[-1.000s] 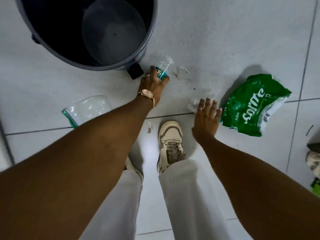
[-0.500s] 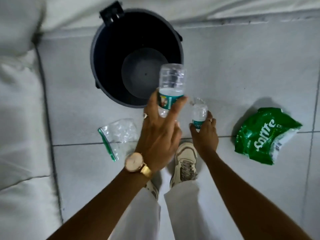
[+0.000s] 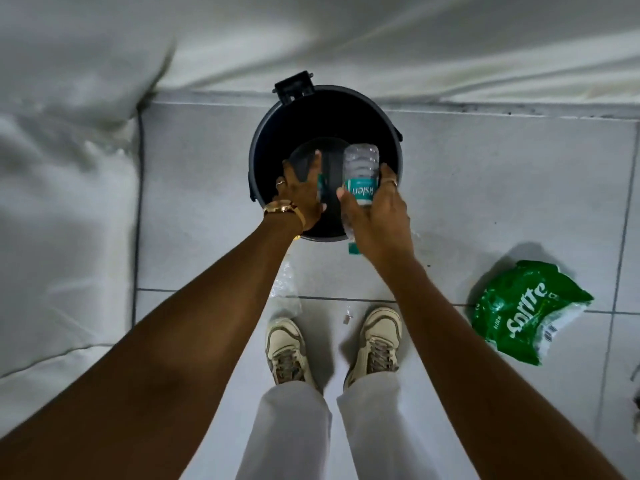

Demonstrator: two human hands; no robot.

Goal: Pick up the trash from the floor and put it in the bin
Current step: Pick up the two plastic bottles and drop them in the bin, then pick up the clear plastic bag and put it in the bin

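Observation:
A dark round bin stands open on the tiled floor by the wall. My left hand is over its mouth, closed around a clear water bottle that looks blurred, with a teal label strip showing. My right hand is at the bin's near right rim, gripping a second clear bottle with a teal label, its base pointing away from me. A crumpled green Sprite wrapper lies on the floor to the right. A clear plastic bag lies partly hidden under my left forearm.
White cushioned fabric fills the left side and runs along the back behind the bin. My two shoes stand on the tiles just in front of the bin. A tiny scrap lies between them. Something dark shows at the right edge.
Both hands have come up from the floor, each with a bottle, and now sit over the bin. The view has risen and pulled back.

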